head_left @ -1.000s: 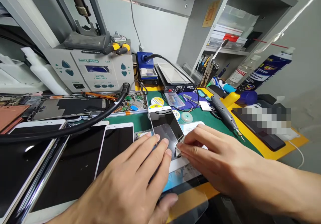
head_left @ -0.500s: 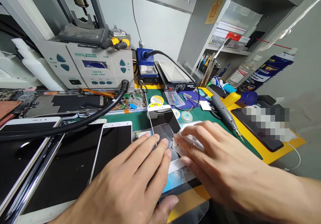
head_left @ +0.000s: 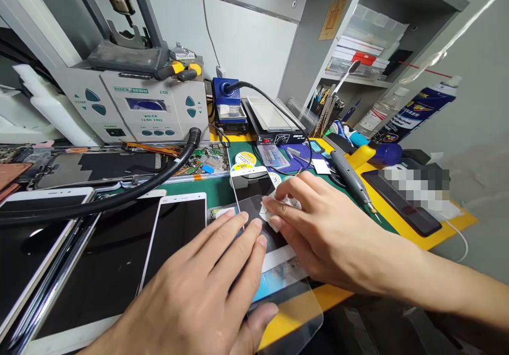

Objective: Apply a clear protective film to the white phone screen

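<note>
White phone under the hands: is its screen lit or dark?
Dark: the white phone's screen shows black with no lit image, though the left hand hides part.

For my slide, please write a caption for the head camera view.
Over a white phone: left hand resting, right hand pinching a white wipe.

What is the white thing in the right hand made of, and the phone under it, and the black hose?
The white wad in the right hand looks matte and crumpled, so perhaps tissue or cloth. The phone has a dark, shiny front, probably glass. The black hose curves smoothly with a soft sheen, maybe rubber or plastic.
</note>
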`<state>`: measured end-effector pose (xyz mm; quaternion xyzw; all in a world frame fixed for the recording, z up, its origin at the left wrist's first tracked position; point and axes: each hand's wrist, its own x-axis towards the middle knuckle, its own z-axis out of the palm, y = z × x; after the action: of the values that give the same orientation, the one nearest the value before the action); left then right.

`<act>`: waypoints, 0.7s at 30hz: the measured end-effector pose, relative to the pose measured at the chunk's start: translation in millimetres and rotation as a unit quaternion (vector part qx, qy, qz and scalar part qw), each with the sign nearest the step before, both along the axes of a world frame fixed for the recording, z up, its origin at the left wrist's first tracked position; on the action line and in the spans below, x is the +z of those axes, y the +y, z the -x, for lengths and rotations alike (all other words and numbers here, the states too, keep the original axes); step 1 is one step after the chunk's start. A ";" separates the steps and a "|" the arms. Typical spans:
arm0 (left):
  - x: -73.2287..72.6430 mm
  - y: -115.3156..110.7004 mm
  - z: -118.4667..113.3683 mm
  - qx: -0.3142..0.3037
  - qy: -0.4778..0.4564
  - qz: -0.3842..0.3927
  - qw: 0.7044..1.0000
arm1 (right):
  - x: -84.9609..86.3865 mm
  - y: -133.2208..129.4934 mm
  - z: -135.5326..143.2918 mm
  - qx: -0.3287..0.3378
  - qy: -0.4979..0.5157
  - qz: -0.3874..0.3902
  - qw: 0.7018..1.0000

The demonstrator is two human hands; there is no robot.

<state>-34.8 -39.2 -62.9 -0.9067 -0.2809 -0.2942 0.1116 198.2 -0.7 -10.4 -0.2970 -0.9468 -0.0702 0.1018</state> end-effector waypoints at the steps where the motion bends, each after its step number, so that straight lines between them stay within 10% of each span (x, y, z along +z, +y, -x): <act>1: -0.4 0.0 0.0 -0.001 0.003 0.002 1.000 | 0.6 -1.1 -0.2 0.002 -0.002 0.006 1.000; 12: -6.4 1.4 -4.9 -0.003 -0.031 -0.015 0.999 | -6.6 12.0 8.2 -0.021 0.029 -0.004 0.999; 21: -4.0 1.6 2.7 -0.047 -0.067 0.036 0.996 | -4.5 24.8 -21.6 -0.162 0.275 0.206 0.925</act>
<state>-37.5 -37.6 -66.9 -0.9005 -0.2556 -0.3488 0.0462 219.7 24.1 -14.9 -0.4686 -0.8140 0.1955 0.2823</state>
